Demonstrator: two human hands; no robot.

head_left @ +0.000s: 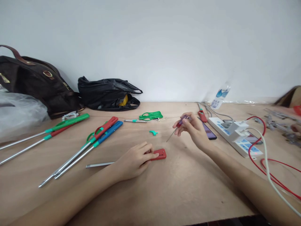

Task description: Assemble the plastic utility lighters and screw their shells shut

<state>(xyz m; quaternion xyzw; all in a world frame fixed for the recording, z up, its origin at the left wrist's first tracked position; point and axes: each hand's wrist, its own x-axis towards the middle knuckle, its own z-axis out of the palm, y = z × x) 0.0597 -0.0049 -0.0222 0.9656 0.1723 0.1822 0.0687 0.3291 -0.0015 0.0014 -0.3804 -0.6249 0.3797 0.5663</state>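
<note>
My left hand [136, 160] is closed over a red long-necked lighter [161, 154] lying on the table. Its silver tube [100, 164] sticks out to the left from under my wrist, and my fingers hide its middle. Up and to the right, my right hand [191, 125] grips a screwdriver [180, 123] with a purple-red handle. The thin shaft slants down to the left, its tip apart from the lighter. Just beyond the lighter lies a small green trigger piece [153, 132]. Farther back are an opened green lighter shell [151, 115] and a loose silver tube assembly [135, 121].
Several lighters [103, 135] with long metal tubes lie at left. Behind them are a black plastic bag [105, 92] and a dark backpack [35, 81]. At right sit a phone [209, 131], a power strip [225, 135], red cables [263, 125] and a water bottle [220, 95].
</note>
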